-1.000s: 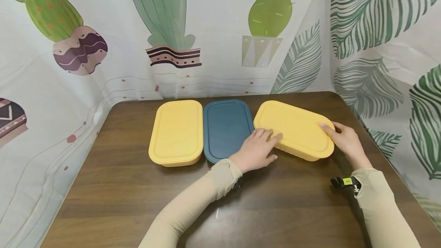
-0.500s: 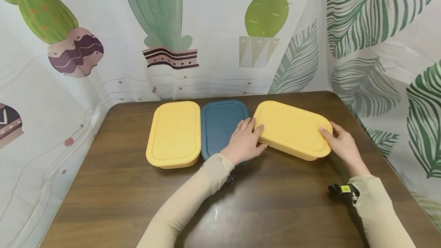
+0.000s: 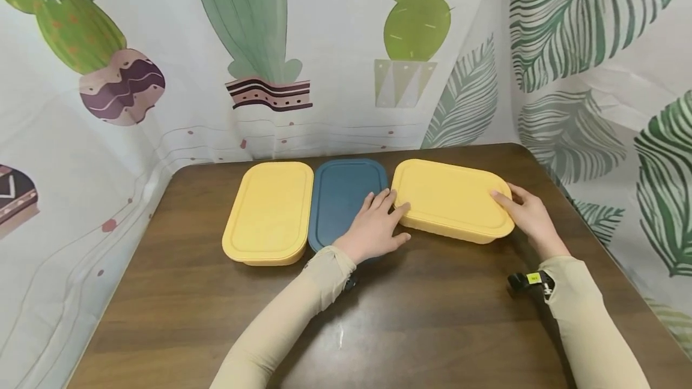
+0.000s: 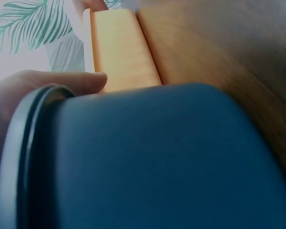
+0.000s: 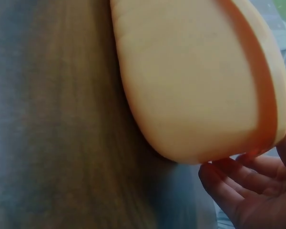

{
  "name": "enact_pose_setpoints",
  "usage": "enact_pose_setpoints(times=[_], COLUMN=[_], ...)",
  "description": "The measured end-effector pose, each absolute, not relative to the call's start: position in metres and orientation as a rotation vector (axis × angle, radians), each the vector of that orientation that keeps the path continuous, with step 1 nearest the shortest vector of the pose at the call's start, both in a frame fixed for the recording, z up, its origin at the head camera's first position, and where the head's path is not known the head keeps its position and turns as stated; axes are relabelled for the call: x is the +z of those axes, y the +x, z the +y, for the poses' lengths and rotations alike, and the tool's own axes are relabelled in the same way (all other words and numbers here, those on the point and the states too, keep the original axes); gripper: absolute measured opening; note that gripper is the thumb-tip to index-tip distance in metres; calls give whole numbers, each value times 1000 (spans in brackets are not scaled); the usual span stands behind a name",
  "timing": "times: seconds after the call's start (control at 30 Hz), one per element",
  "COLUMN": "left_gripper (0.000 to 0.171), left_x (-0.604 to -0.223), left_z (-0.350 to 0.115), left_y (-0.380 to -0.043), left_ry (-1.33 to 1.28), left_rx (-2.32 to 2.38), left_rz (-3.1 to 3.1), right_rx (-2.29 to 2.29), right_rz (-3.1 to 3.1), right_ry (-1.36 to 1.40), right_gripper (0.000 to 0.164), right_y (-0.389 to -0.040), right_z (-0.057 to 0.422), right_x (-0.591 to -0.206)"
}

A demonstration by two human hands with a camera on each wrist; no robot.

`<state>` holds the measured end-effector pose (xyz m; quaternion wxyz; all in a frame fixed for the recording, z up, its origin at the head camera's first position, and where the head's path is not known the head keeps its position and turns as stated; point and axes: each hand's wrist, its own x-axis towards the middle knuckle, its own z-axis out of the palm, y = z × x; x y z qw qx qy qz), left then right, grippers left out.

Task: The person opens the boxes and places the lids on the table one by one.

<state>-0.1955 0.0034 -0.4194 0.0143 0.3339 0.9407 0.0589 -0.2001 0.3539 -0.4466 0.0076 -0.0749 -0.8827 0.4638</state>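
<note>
A yellow lidded food container (image 3: 449,197) lies at a slant on the right of the table. My right hand (image 3: 532,221) grips its right end, thumb on the lid's edge; the right wrist view has the fingers (image 5: 224,183) against the container's end wall. My left hand (image 3: 373,233) spreads over the right side of a blue lidded food container (image 3: 337,197), fingertips beside the yellow container's left end. From the left wrist, the thumb (image 4: 86,82) reaches across the blue container (image 4: 157,157) toward the yellow one (image 4: 124,47). A second yellow container (image 3: 270,209) sits left of the blue one.
The dark wooden table (image 3: 411,329) has its rear edge close to a hanging cloth (image 3: 340,47) printed with cacti and leaves. The cloth also runs along both sides. A small black device (image 3: 524,281) is strapped at the right wrist.
My left hand has shifted left, from the yellow container's front edge to over the blue lid. The right hand has swung the yellow container's right end slightly back, making it less slanted.
</note>
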Motion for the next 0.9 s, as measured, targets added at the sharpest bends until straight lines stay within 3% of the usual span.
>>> enact_pose_setpoints(times=[0.33, 0.6, 0.9], left_gripper=[62, 72, 65], left_x=[-420, -426, -418], left_z=[8, 7, 15], left_y=[-188, -186, -191], left_ry=[1061, 967, 944], left_rx=[184, 268, 120], left_rz=[2955, 2959, 3044], right_rx=[1348, 1185, 1121], right_rz=[-2792, -2913, -2907], right_ry=[-241, -239, -237], right_gripper=[83, 86, 87], right_y=[-202, -181, -189], right_z=[358, 344, 342], right_x=[-449, -447, -443])
